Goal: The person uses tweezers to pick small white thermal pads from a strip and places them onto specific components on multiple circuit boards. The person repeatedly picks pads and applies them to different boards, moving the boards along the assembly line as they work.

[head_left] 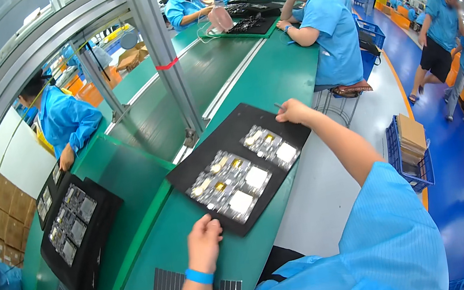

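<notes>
A flat black tray [181, 175] lies tilted over the green bench, its near right side reaching past the bench edge. Two blocks of small silvery, white and gold electronic parts [232, 184] sit in its cut-outs. My left hand [204, 245] is closed on the tray's near left corner, thumb and fingers pinching the rim. At the far right edge my right hand [297, 113] is closed on the tray, with a thin grey tip beside its fingers that I cannot make out. Below my left wrist, dark strip sheets [169, 285] lie on the bench.
More black trays with parts [70, 229] are stacked on the left bench, past a raised green edge [133, 244]. A metal post [162, 59] rises beyond my tray. A seated co-worker [325, 29] is farther along the bench. A blue crate [410, 154] with cardboard stands on the floor at right.
</notes>
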Demonstrator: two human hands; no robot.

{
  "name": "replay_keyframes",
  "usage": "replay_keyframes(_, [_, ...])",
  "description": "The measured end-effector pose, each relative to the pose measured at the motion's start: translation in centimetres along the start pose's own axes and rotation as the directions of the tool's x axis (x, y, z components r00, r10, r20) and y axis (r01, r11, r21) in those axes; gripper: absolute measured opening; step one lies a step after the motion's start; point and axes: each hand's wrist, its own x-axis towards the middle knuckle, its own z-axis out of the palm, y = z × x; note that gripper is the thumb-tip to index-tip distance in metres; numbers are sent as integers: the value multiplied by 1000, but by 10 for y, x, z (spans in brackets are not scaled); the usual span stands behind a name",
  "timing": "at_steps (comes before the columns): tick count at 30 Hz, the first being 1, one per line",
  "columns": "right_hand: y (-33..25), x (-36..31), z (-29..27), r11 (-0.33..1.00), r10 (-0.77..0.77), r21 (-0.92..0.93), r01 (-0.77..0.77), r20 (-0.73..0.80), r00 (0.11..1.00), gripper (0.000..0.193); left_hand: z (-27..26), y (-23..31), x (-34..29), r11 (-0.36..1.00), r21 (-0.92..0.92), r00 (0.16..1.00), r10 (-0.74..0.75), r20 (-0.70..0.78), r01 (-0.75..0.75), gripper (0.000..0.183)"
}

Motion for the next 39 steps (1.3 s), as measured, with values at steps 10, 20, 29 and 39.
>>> replay_keyframes(10, [-45, 44, -23, 810, -400, -586, 7, -544, 738, 22, -31, -22, -140, 331, 941, 997, -22, 74, -63, 87])
replay_keyframes(20, [-329, -80, 211, 635, -773, 201, 746, 154, 616, 45, -155, -14, -108, 526, 831, 834, 530, -153, -182, 73])
replay_keyframes(29, [-429, -52, 330, 913, -395, 303, 274, 484, 781, 71, -387, -44, -62, 806, -587, 672, -397, -625, -70, 64])
replay_keyframes(39, [-410, -58, 302, 918, -315, 387, 83, 587, 746, 58, -370, -49, -66, 809, -578, 766, -307, -565, -102, 48])
